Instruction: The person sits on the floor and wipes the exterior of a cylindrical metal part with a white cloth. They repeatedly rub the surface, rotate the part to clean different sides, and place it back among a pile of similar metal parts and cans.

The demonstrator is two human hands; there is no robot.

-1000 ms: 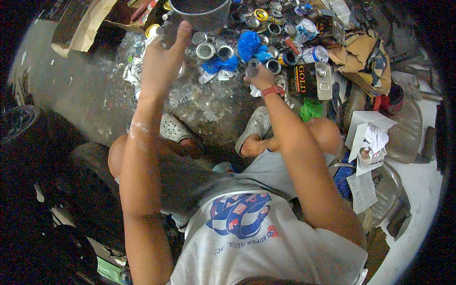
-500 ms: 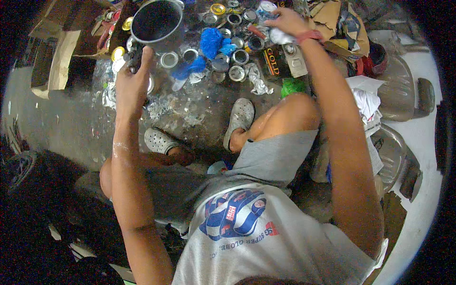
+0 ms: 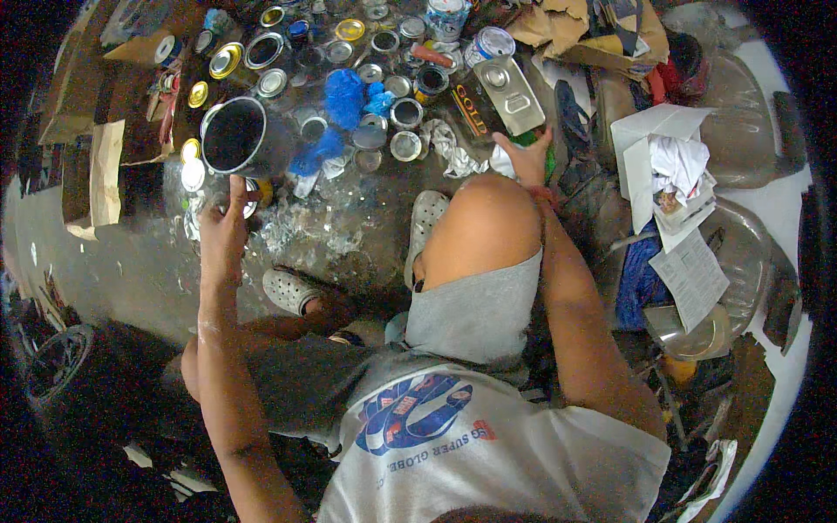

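Observation:
My left hand (image 3: 224, 228) is closed at the lower edge of a dark round pail (image 3: 234, 135) with a pale rim, its thumb pointing up toward the pail; its exact grip is partly hidden. My right hand (image 3: 527, 162) is just beyond my raised right knee, thumb and fingers spread apart over a crumpled green thing (image 3: 550, 164), mostly covered by the hand. Close to those fingertips stands a rectangular metal can (image 3: 513, 91) with a dark printed side. A white crumpled piece (image 3: 501, 162) lies beside the right thumb.
Several round tins cluster on the floor, including a grey one (image 3: 406, 146), around a blue crumpled rag (image 3: 344, 98). Cardboard boxes (image 3: 106, 174) stand at the left. Plastic chairs (image 3: 741, 122) at the right hold white cloth (image 3: 679, 163) and papers (image 3: 690, 277).
My right hand has come down from the far tins to the green thing near my knee. The left hand and the pail have shifted lower and leftward in view.

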